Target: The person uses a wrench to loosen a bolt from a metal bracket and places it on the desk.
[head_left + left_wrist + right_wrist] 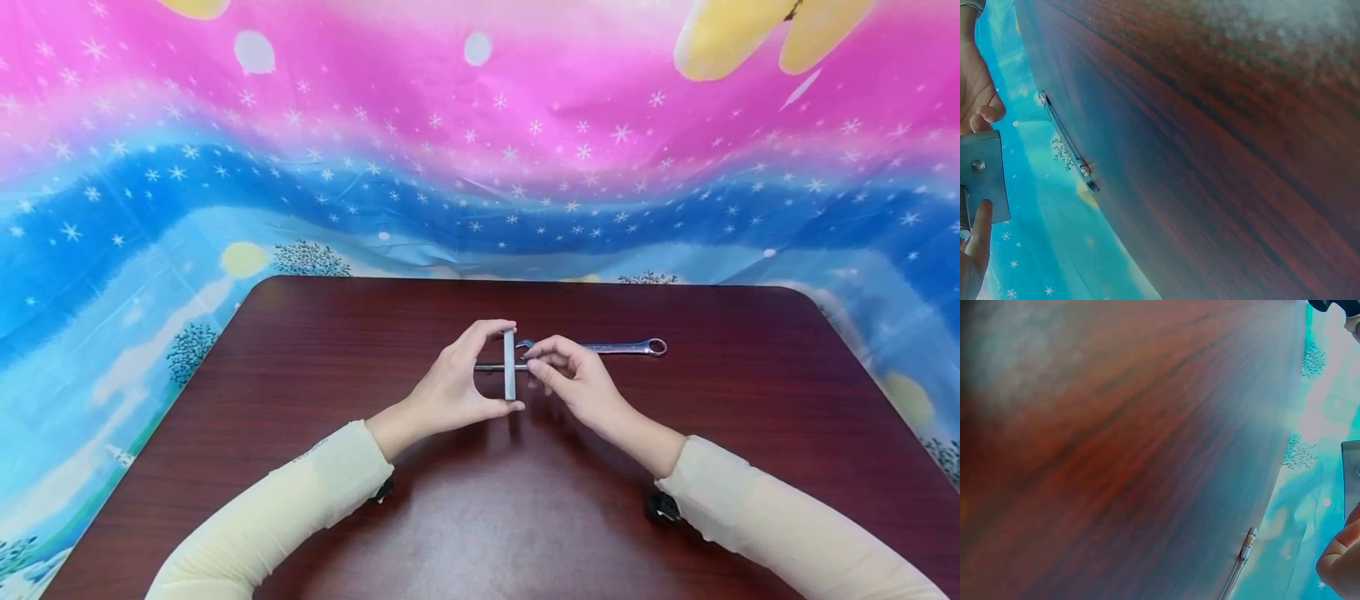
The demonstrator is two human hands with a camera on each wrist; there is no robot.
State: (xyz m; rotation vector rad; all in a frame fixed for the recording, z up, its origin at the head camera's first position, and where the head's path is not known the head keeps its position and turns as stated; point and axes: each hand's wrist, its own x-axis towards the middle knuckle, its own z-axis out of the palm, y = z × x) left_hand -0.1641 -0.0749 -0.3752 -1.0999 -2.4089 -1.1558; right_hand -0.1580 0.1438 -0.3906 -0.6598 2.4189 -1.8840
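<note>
Reaching in from the left, a pale sleeve [300,475] leads to the left hand [450,385], whose grip holds a flat metal plate [509,371] between thumb at its lower end and fingers at its upper end. The metal rod [491,367] begins in the hollow of that hand and shows on both sides of the plate; the left wrist view shows its thread, and a round hole in the plate just beside it. Plate and rod are above the dark wooden worktop [337,333]. Next comes the right hand [581,382], its grip pinching the rod's right end with thumb and fingertips. Just beyond, a combination wrench [622,347] lies on the worktop, partly hidden by that hand, ring end pointing right. Another pale sleeve [757,496] follows.
</note>
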